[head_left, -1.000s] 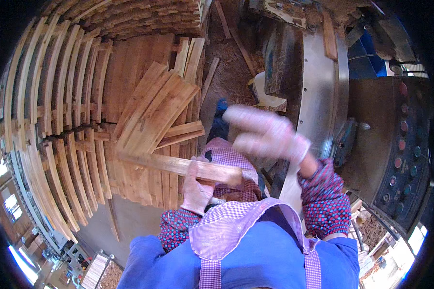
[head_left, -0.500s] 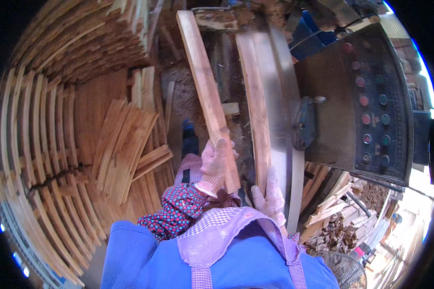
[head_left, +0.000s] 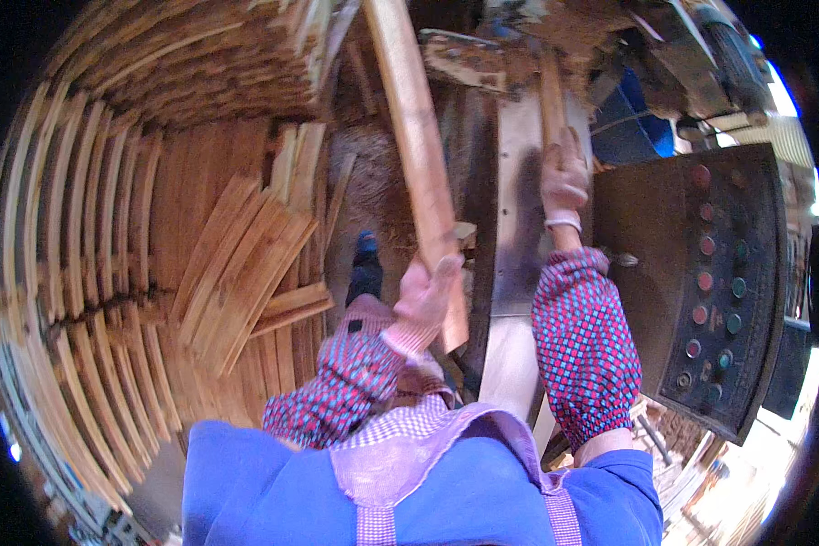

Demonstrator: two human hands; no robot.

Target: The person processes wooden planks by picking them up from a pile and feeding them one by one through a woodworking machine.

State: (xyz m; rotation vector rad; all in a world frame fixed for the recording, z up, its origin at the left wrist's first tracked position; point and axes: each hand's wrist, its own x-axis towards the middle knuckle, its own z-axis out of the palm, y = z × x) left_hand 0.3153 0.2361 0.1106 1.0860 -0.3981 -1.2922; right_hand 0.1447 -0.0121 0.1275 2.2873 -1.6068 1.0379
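Observation:
My left hand [head_left: 425, 296], in a pale pinkish glove, is closed round the near part of a long wooden board [head_left: 419, 136]. That board slants away up to the far edge of the view. On a smooth metal machine table [head_left: 520, 200], my right arm reaches far forward. The gloved right hand [head_left: 564, 182] is on the near end of a second wooden board [head_left: 552, 91], its fingers pointing forward along the wood and its grip partly hidden. The far end of this board meets the machine parts at the back.
A dark control panel [head_left: 719, 291] with red and green buttons stands close on the right. Stacked boards [head_left: 91, 209] fill the left side, with a loose pile of short planks [head_left: 246, 273] beside them. A blue object [head_left: 632, 118] lies behind the panel.
My right hand has moved far forward along the metal table, and the second board has slid away with it. The left hand still holds its board, now slightly further right.

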